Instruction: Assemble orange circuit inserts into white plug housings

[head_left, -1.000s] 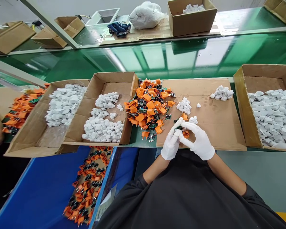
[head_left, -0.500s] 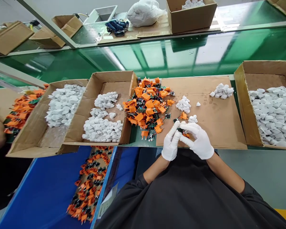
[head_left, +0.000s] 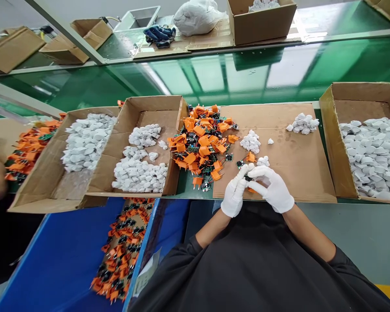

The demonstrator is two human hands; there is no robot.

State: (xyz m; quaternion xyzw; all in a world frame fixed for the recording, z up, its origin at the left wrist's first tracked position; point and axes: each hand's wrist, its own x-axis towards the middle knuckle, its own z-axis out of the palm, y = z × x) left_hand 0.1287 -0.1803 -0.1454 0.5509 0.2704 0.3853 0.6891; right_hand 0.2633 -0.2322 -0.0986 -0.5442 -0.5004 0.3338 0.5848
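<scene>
Near the front edge of a cardboard sheet (head_left: 299, 169) on the counter, a small dark circuit board (head_left: 248, 178) sits between the fingertips of both white-gloved hands. The left hand (head_left: 234, 196) pinches it with fingers bunched closely together; the right hand (head_left: 274, 190) grips its other side, thumb and forefinger curved around a gap. An orange plug (head_left: 252, 190) shows partly under the right thumb. Just beyond the fingertips lies another plug (head_left: 250, 157), beside a little pile of white pieces (head_left: 263, 161).
</scene>
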